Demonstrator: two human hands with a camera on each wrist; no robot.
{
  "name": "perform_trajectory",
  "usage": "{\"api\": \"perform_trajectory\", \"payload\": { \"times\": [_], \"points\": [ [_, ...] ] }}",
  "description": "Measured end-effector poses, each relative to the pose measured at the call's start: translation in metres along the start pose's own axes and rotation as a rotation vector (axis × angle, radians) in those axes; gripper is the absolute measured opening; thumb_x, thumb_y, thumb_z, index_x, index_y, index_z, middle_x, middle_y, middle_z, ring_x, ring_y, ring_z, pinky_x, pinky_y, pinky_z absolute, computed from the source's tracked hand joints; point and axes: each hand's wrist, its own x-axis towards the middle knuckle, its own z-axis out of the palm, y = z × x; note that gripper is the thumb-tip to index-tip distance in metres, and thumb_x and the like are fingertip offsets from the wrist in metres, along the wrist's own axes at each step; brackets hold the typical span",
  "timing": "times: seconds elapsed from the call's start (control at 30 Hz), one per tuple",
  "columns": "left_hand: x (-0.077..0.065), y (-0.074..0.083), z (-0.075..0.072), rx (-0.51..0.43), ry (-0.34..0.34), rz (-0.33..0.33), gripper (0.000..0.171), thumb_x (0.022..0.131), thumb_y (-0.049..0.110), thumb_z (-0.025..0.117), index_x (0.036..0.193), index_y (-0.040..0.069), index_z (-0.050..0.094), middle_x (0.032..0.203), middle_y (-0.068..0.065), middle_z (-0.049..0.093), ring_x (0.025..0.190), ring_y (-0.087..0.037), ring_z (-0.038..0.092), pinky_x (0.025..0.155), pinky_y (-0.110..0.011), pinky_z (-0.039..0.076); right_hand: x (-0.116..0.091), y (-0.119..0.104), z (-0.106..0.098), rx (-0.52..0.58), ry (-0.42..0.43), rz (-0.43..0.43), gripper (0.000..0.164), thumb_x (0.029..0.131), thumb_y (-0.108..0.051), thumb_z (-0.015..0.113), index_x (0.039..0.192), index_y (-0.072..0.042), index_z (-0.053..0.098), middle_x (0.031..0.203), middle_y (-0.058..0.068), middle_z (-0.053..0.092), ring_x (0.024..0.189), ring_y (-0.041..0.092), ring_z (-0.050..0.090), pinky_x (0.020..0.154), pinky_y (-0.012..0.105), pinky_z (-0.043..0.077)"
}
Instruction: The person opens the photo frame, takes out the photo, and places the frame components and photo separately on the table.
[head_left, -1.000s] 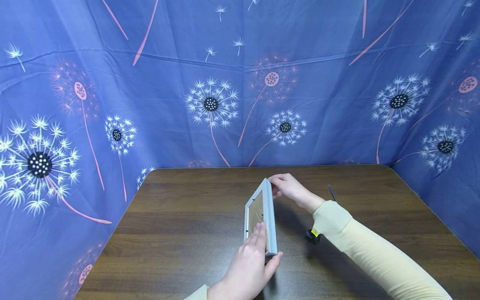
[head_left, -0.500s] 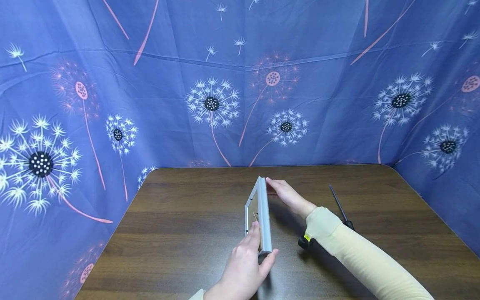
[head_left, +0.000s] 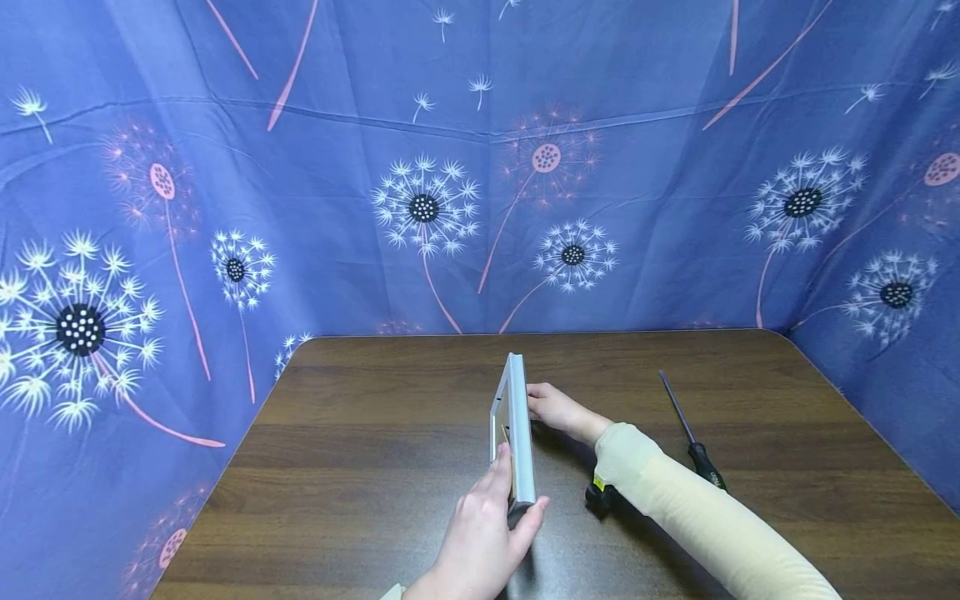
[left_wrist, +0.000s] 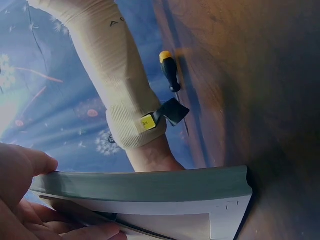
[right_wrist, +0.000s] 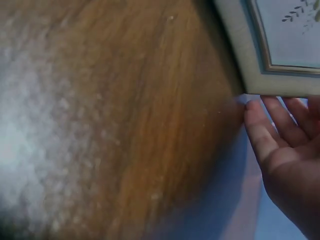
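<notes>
A light grey picture frame [head_left: 521, 442] stands on edge above the table, seen almost edge-on in the head view. My left hand [head_left: 483, 529] grips its near end, thumb on the outer side and fingers against the backing with its small stand. In the left wrist view the frame's greyish side [left_wrist: 150, 187] runs away from that hand. My right hand [head_left: 558, 411] is at the far end, partly hidden behind the frame. The right wrist view shows its fingers [right_wrist: 262, 132] behind the frame's edge and the thumb at the front, near a printed leaf picture [right_wrist: 295, 35].
A screwdriver [head_left: 702, 462] with a black and yellow handle lies on the wooden table [head_left: 360, 433], right of my right forearm. A black wrist device [head_left: 598, 497] with a yellow label is strapped under the right cuff. A blue dandelion cloth [head_left: 480, 208] hangs behind the table.
The picture frame has turned more edge-on and shifted slightly left. My right hand has come down its far edge and nearer; the screwdriver has come into fuller view.
</notes>
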Motion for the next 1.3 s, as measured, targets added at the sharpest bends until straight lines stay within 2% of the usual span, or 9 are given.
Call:
{"api": "perform_trajectory", "payload": {
  "times": [0.2, 0.37, 0.47, 0.6, 0.8, 0.9, 1.03, 1.2, 1.3],
  "points": [
    [0.0, -0.001, -0.001, -0.023, -0.005, -0.023, 0.066, 0.092, 0.039, 0.059, 0.128, -0.015, 0.047, 0.119, -0.028, 0.06, 0.103, -0.032, 0.064, 0.081, -0.04, 0.058, 0.003, 0.001, 0.004, -0.059, 0.008, -0.032, 0.023, 0.099, -0.004, 0.043, 0.096, 0.009, 0.061, 0.08, -0.002, 0.059, 0.074, 0.007, 0.055, 0.072, 0.019, 0.05],
    [0.0, -0.002, 0.0, -0.031, 0.004, -0.03, 0.065, 0.092, 0.038, 0.059, 0.129, -0.014, 0.046, 0.12, -0.027, 0.06, 0.103, -0.031, 0.064, 0.083, -0.04, 0.057, 0.004, 0.001, 0.003, -0.065, 0.029, -0.038, 0.024, 0.099, -0.005, 0.045, 0.099, 0.008, 0.065, 0.092, 0.006, 0.064, 0.086, 0.007, 0.058, 0.083, 0.024, 0.055],
    [0.0, -0.003, -0.001, -0.056, 0.016, -0.032, 0.064, 0.092, 0.037, 0.059, 0.129, -0.014, 0.046, 0.12, -0.028, 0.059, 0.104, -0.031, 0.064, 0.083, -0.04, 0.057, 0.005, 0.002, 0.001, -0.04, 0.023, -0.05, 0.025, 0.099, -0.007, 0.046, 0.106, 0.008, 0.064, 0.104, 0.015, 0.066, 0.097, 0.013, 0.061, 0.09, 0.031, 0.054],
    [0.002, -0.004, -0.002, -0.115, 0.03, -0.043, 0.063, 0.092, 0.034, 0.06, 0.13, -0.014, 0.045, 0.119, -0.028, 0.06, 0.103, -0.031, 0.064, 0.082, -0.04, 0.058, 0.001, 0.0, -0.007, -0.019, 0.029, -0.05, 0.028, 0.099, -0.01, 0.048, 0.115, 0.01, 0.061, 0.113, 0.022, 0.063, 0.104, 0.022, 0.062, 0.092, 0.035, 0.053],
    [0.004, -0.008, 0.0, -0.319, 0.051, -0.092, 0.059, 0.09, 0.023, 0.065, 0.131, -0.014, 0.044, 0.115, -0.025, 0.062, 0.097, -0.025, 0.066, 0.076, -0.025, 0.058, -0.005, -0.002, -0.019, -0.009, 0.078, 0.004, 0.036, 0.098, -0.016, 0.052, 0.122, 0.01, 0.056, 0.116, 0.023, 0.061, 0.102, 0.024, 0.062, 0.093, 0.041, 0.052],
    [0.004, -0.008, -0.001, -0.428, 0.037, -0.172, 0.057, 0.09, 0.023, 0.065, 0.134, -0.008, 0.045, 0.116, -0.023, 0.062, 0.097, -0.025, 0.066, 0.078, -0.026, 0.057, -0.01, -0.005, -0.024, 0.027, 0.088, 0.023, 0.038, 0.097, -0.019, 0.053, 0.122, 0.009, 0.054, 0.116, 0.022, 0.059, 0.102, 0.024, 0.061, 0.092, 0.044, 0.053],
    [0.005, -0.009, -0.001, -0.606, -0.001, -0.289, 0.055, 0.091, 0.022, 0.064, 0.137, 0.0, 0.044, 0.125, -0.024, 0.057, 0.107, -0.029, 0.061, 0.085, -0.031, 0.054, -0.017, -0.009, -0.029, 0.067, 0.07, 0.03, 0.038, 0.098, -0.022, 0.052, 0.123, 0.007, 0.052, 0.116, 0.021, 0.057, 0.104, 0.024, 0.059, 0.089, 0.046, 0.054],
    [0.008, -0.01, 0.0, -0.872, 0.0, -0.349, 0.052, 0.09, 0.011, 0.064, 0.134, -0.007, 0.043, 0.126, -0.029, 0.053, 0.114, -0.034, 0.056, 0.091, -0.028, 0.05, -0.022, -0.011, -0.036, 0.038, 0.086, 0.058, 0.037, 0.098, -0.025, 0.052, 0.123, 0.002, 0.053, 0.115, 0.018, 0.056, 0.103, 0.022, 0.058, 0.086, 0.044, 0.056],
    [0.008, -0.011, 0.001, -0.964, -0.008, -0.377, 0.052, 0.087, 0.006, 0.065, 0.132, -0.01, 0.043, 0.126, -0.03, 0.052, 0.117, -0.035, 0.055, 0.092, -0.027, 0.049, -0.025, -0.012, -0.04, 0.0, 0.104, 0.066, 0.038, 0.098, -0.027, 0.052, 0.123, 0.001, 0.053, 0.116, 0.018, 0.056, 0.105, 0.023, 0.058, 0.085, 0.043, 0.057]
  ]
}}
